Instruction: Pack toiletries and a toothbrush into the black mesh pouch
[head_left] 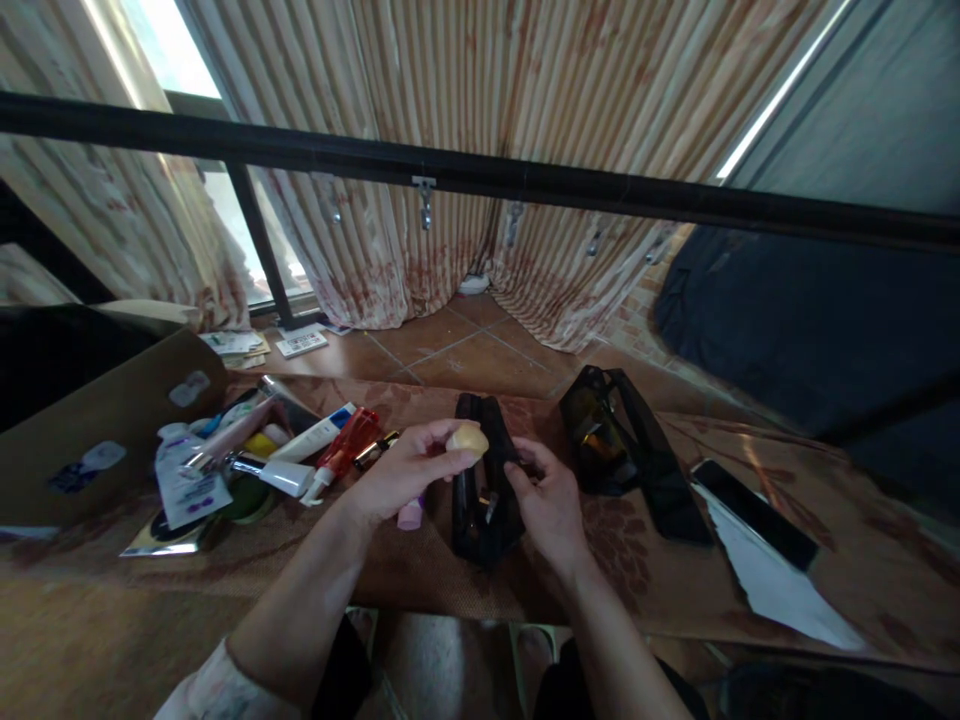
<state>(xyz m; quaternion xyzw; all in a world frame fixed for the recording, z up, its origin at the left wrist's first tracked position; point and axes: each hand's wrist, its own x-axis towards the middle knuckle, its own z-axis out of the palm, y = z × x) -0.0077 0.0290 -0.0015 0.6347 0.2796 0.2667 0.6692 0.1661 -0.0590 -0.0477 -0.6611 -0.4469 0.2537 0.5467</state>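
Observation:
My left hand (409, 465) pinches a small, rounded, pale yellow object (470, 440) that looks like a makeup sponge, held above the left side of a black mesh pouch (487, 545). The pouch lies open in front of me, with a small shiny item (491, 508) inside it. On its right edge, my right hand (551, 500) has thumb and fingers closed. A pink tube end (409, 515) pokes out beneath my left wrist. Close to that wrist lie a red pump bottle (349, 445) and a dark bottle with gold trim (373, 453).
Bottles, tubes and packets, including a white tube (315, 435), pile up at left beside a cardboard box (112, 430). A second black mesh bag (600, 430) sits right of the pouch. Further right, a phone (754, 512) rests on torn white paper (780, 590). A dark rail (480, 175) crosses ahead.

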